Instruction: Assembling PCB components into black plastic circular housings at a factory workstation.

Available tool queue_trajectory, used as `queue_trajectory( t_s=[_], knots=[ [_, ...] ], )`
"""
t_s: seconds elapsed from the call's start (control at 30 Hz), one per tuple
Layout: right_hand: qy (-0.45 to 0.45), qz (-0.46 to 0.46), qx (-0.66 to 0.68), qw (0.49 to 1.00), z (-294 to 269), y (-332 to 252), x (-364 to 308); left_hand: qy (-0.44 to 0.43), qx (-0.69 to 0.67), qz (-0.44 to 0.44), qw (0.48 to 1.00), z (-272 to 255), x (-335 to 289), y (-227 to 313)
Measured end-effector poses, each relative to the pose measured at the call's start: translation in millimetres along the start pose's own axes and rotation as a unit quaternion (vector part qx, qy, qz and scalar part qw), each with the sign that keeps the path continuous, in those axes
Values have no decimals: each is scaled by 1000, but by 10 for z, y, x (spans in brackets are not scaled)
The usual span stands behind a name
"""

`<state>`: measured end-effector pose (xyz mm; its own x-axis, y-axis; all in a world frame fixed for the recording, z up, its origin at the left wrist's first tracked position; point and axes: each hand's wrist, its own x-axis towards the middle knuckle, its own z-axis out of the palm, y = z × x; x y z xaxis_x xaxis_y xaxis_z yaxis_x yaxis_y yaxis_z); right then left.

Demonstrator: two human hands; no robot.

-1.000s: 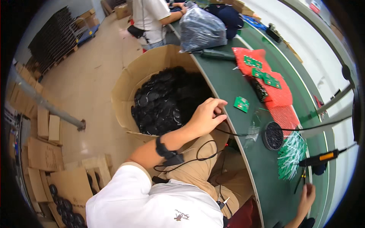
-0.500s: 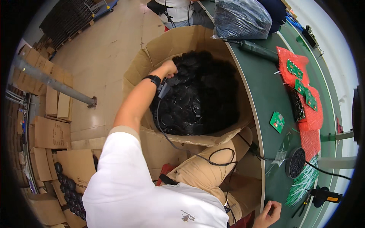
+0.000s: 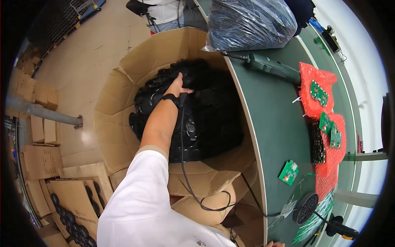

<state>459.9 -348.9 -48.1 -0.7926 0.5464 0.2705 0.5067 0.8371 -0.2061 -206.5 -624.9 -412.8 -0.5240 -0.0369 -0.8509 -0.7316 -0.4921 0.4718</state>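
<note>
My left hand (image 3: 180,85) reaches into a big cardboard box (image 3: 117,94) over a heap of black, rounded plastic parts (image 3: 158,103). Its thumb stands away from the fingers, which point down at the parts; nothing shows in its grasp. A black band (image 3: 169,98) circles that wrist, and a black cable (image 3: 182,144) runs from beside it down toward my lap. Only a bit of my right hand (image 3: 275,244) shows at the bottom edge, by the green table (image 3: 273,123); its fingers are mostly cut off.
On the table lie green circuit boards (image 3: 289,172), red bubble wrap (image 3: 312,74), a round black dish (image 3: 306,208), green-white strips (image 3: 314,220) and an electric screwdriver (image 3: 341,228). A plastic-wrapped bundle (image 3: 251,24) sits at the far end. Cartons (image 3: 41,160) and a pole (image 3: 45,111) stand left.
The view has shifted. My left hand has gone from a curled grip near the box's far left side to spread fingers over the heap's middle. My right hand has nearly left the picture.
</note>
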Motion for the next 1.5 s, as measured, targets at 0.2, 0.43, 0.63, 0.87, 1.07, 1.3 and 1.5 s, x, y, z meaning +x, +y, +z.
queue_trajectory(
  t_s=[0.2, 0.43, 0.63, 0.87, 1.07, 1.3, 1.5],
  knots=[
    [-11, 15, -48, 999, 35, 24, 7, -53, -216, 33, 974, 356, -118, -10],
    [-8, 10, -70, 997, 16, -26, 48, -3, 76, 152, 985, 90, 529, 18],
    [-12, 25, -8, 1000, -11, -59, 102, -98, -186, 84, 974, -184, 285, -168],
    [15, -16, -1, 1000, -26, 75, 12, -198, -151, 131, 960, -364, -1283, 164],
    [-83, 55, 254, 962, -525, 209, 27, -329, -57, 238, 912, -400, -3201, 577],
    [208, -203, 411, 864, -2201, -152, 99, -478, 110, 220, 843, 565, -4427, -58],
    [245, -202, 405, 858, -2462, -184, -22, -399, 242, 255, 847, 1579, -4427, -758]
  ],
)
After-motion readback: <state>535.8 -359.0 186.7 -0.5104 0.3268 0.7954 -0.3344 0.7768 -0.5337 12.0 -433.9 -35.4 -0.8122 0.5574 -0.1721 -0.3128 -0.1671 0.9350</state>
